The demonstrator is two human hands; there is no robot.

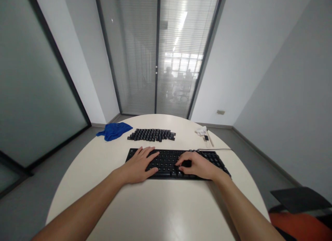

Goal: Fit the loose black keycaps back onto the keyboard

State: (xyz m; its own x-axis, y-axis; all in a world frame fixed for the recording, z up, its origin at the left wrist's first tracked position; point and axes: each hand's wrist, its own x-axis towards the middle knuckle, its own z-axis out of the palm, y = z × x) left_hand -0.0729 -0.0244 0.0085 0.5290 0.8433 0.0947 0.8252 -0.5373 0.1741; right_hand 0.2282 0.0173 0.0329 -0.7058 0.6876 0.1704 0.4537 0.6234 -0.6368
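A black keyboard (pixel 166 161) lies across the round white table, many of its key positions bare of caps. My left hand (pixel 138 165) rests spread over its left end, with nothing held. Over the right-middle part, my right hand (pixel 195 164) has thumb and index finger brought together close to the keys; whatever is between the fingertips is too small to name. Behind the keyboard, loose black keycaps (pixel 153 134) are laid out in rows.
A crumpled blue cloth (pixel 115 131) lies at the table's back left. White tissue (pixel 201 131) and a thin stick-like tool (pixel 210 139) lie at the back right. The keyboard's cable runs right. An orange and black chair (pixel 298 223) stands at the lower right.
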